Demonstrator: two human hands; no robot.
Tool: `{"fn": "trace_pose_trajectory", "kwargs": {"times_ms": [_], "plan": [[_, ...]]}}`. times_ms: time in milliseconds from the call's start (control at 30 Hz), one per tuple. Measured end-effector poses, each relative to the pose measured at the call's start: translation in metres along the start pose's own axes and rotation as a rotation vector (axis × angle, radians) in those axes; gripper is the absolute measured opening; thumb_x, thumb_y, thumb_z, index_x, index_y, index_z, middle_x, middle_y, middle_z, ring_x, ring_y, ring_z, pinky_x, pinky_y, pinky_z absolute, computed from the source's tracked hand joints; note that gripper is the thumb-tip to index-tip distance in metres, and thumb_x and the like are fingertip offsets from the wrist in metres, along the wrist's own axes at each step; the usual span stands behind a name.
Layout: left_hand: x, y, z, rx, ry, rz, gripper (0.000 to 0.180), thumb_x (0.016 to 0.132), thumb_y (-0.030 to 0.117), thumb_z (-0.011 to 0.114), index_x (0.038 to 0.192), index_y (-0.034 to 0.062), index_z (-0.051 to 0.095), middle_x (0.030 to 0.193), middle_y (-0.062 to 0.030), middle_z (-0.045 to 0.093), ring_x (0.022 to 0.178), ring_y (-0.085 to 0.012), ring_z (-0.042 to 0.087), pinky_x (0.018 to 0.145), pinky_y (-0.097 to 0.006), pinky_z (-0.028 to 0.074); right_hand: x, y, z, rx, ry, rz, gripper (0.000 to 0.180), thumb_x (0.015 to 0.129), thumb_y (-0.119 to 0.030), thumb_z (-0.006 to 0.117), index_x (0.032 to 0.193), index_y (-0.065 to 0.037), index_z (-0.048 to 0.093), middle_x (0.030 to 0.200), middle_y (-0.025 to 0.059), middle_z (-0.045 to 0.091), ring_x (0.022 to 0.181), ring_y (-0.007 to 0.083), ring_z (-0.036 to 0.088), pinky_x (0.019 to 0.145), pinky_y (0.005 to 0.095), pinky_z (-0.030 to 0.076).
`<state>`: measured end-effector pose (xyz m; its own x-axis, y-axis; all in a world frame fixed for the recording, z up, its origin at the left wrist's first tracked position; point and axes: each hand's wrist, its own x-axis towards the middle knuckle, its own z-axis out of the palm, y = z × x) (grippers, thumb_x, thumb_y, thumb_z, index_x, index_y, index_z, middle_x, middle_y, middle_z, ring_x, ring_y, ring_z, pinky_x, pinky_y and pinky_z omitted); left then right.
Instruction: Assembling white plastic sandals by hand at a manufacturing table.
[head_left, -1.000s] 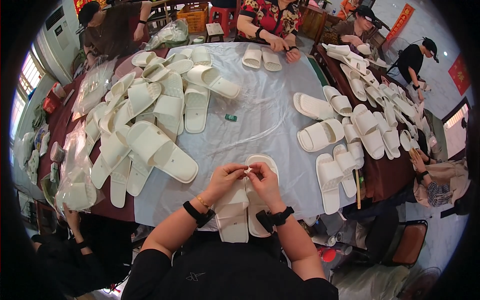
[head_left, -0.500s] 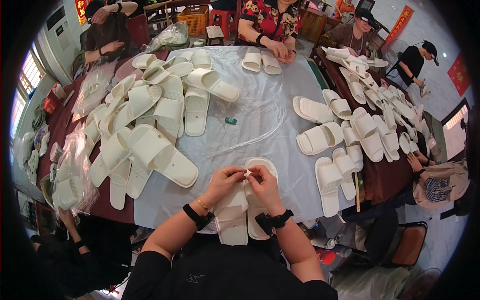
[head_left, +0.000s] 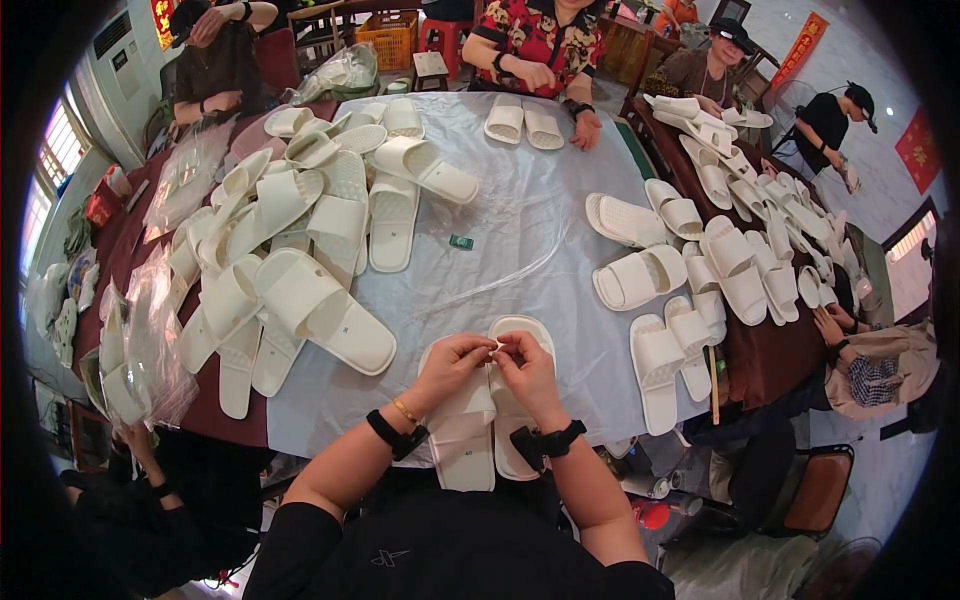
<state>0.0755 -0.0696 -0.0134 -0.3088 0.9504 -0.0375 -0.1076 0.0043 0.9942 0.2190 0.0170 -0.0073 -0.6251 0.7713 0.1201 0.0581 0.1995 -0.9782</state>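
Note:
A pair of cream slippers [head_left: 465,425] lies side by side at the near edge of the table, right in front of me. Over their toe ends my left hand [head_left: 453,364] and my right hand [head_left: 526,366] meet, thumbs and fingertips pinched together. Whatever sits between the fingertips is too small to make out. Both wrists wear black bands, and my forearms pass on either side of the slippers.
A heap of cream slippers [head_left: 310,220] covers the left side, beside clear plastic bags [head_left: 155,350]. More slippers [head_left: 735,255] lie at the right. A small green packet [head_left: 461,242] rests mid-table. Across from me, a co-worker's hand [head_left: 586,130] is near another pair [head_left: 523,122].
My hands stay almost in place, still pinched. The co-worker opposite has drawn their hands apart. At the lower left, a bagged slipper in another person's hand has shifted.

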Motion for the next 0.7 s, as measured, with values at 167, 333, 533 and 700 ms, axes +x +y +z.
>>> {"fn": "trace_pose_trajectory", "kwargs": {"times_ms": [167,333,533,700], "plan": [[0.0,0.005,-0.001,0.161,-0.002,0.071,0.019,0.091,0.006,0.058,0.108,0.0,0.066,0.106,-0.0069,0.064,0.086,-0.0131,0.063,0.079,-0.025,0.052,0.001,0.003,0.001,-0.007,0.011,-0.03,0.02,0.084,-0.002,0.063,0.104,-0.002,0.06,0.085,0.0076,0.066,0.075,0.0135,0.064,0.067,0.0254,0.051],[-0.002,0.0,0.0,0.056,0.036,-0.023,0.017,0.089,0.01,0.062,0.103,0.0006,0.064,0.089,-0.0022,0.065,0.081,-0.0076,0.06,0.073,-0.022,0.049,-0.002,0.004,0.002,0.001,0.025,0.006,0.019,0.084,-0.001,0.062,0.103,-0.002,0.06,0.082,0.0057,0.065,0.072,0.0115,0.061,0.067,0.0246,0.05],[-0.001,-0.004,0.0,0.033,0.012,-0.028,0.015,0.089,0.009,0.063,0.101,-0.0001,0.064,0.087,-0.0006,0.064,0.078,-0.0054,0.057,0.069,-0.021,0.047,-0.001,-0.005,-0.002,-0.018,-0.005,0.042,0.019,0.084,0.0,0.061,0.103,-0.002,0.059,0.078,0.0046,0.065,0.07,0.0099,0.06,0.064,0.0236,0.048],[0.001,-0.012,0.001,0.055,-0.029,0.052,0.015,0.088,0.008,0.064,0.1,-0.0007,0.064,0.089,-0.0015,0.065,0.078,-0.0055,0.057,0.069,-0.021,0.047,-0.001,-0.006,-0.004,0.05,-0.031,0.044,0.019,0.085,0.001,0.06,0.103,-0.002,0.059,0.079,0.003,0.064,0.071,0.0082,0.058,0.065,0.0222,0.046]]}}
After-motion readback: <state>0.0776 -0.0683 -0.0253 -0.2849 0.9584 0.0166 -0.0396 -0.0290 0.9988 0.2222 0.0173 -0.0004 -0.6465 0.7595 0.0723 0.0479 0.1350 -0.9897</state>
